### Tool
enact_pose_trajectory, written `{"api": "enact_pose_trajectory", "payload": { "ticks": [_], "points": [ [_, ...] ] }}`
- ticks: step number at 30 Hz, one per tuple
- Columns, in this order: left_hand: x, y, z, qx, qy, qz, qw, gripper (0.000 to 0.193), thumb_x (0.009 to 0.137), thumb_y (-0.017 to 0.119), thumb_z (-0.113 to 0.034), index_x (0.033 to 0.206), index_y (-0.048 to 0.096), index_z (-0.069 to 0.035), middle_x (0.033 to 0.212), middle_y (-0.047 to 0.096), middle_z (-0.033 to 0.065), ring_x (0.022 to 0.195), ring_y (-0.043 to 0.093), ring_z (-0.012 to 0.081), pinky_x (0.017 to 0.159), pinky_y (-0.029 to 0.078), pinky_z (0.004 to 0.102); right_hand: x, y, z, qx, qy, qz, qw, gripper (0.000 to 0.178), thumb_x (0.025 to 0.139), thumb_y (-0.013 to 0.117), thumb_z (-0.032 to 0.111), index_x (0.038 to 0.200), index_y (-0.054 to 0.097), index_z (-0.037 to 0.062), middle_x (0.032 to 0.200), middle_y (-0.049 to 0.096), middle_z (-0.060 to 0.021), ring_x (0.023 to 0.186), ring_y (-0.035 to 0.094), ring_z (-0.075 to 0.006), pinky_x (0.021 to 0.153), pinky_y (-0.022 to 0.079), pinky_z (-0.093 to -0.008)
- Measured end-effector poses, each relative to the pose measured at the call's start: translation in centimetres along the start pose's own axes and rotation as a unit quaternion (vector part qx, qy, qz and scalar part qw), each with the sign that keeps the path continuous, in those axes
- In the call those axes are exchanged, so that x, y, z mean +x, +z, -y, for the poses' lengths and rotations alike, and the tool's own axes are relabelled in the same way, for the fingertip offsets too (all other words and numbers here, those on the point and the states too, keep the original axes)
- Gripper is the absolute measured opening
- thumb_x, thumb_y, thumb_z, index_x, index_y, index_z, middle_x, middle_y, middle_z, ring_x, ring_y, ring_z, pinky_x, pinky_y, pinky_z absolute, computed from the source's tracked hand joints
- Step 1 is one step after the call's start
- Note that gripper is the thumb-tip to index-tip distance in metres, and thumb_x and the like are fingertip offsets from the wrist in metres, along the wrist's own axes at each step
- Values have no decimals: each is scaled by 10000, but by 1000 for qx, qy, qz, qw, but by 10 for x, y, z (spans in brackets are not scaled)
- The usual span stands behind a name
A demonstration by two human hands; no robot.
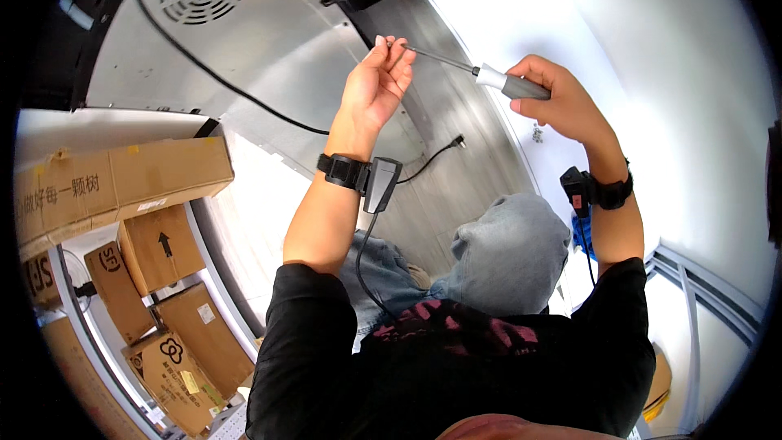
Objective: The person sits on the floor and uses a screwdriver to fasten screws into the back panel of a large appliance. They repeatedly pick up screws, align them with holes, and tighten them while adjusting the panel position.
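Screwdriver (479, 72) slants above the floor (452, 118), the right hand (566, 102) wrapped around its grey handle (525, 88), apparently for control, and the left hand (379, 81) pinching at its tip (407, 48), seemingly to steady it, though what is pinched is too small to tell.

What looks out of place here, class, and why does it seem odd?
The black plug lies loose on the grey floor, connected to no socket. Small metal pieces, possibly screws, form a loose cluster on the white surface near the right hand, rather than in a container.
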State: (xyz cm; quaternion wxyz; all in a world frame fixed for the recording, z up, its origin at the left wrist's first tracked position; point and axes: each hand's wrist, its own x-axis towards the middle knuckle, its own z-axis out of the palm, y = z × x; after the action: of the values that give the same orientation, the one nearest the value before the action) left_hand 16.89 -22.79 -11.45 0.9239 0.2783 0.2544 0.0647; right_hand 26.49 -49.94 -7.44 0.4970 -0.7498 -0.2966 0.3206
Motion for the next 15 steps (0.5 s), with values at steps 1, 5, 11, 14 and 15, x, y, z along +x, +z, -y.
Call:
{"api": "enact_pose_trajectory", "payload": {
  "ticks": [1, 5, 11, 14, 15],
  "points": [
    [-4, 1, -3, -8, 4, 7, 1000, 182, 969, 488, -225, 979, 571, -63, 953, 656, 60, 869, 638, 208, 706, 547, 301, 0, 5, 7, -12, 10, 9, 1000, 235, 789, 663, 159, 995, 591, 71, 690, 554, 6, 563, 471, -70, 513, 373, -222],
    [-14, 2, -13, -33, 35, 6, 999, 176, 969, 489, -214, 949, 565, -56, 945, 643, 66, 851, 636, 195, 714, 555, 295, 4, 28, 31, 6, 21, 6, 1000, 240, 785, 664, 139, 992, 577, 52, 760, 579, -19, 694, 508, -106, 637, 388, -263],
    [-22, -6, -25, -42, 62, 19, 997, 179, 967, 491, -194, 944, 558, -31, 938, 634, 87, 842, 632, 185, 733, 568, 287, 3, 51, 41, 3, 25, -23, 999, 244, 780, 668, 150, 986, 581, 53, 759, 579, -37, 708, 516, -113, 648, 395, -270],
    [-28, -5, -29, -6, 74, 15, 997, 185, 970, 487, -195, 953, 557, -25, 931, 630, 87, 828, 625, 176, 727, 564, 285, -2, 61, 47, -7, 10, -46, 999, 242, 779, 668, 158, 978, 581, 50, 746, 582, -50, 669, 518, -125, 627, 398, -274],
    [-30, -4, -30, 7, 77, 8, 997, 189, 972, 483, -198, 957, 557, -25, 927, 628, 84, 818, 622, 170, 722, 560, 286, -3, 63, 50, -35, 7, -51, 998, 256, 775, 670, 157, 989, 575, 53, 744, 589, -59, 663, 536, -140, 625, 409, -284]
  ]
}}
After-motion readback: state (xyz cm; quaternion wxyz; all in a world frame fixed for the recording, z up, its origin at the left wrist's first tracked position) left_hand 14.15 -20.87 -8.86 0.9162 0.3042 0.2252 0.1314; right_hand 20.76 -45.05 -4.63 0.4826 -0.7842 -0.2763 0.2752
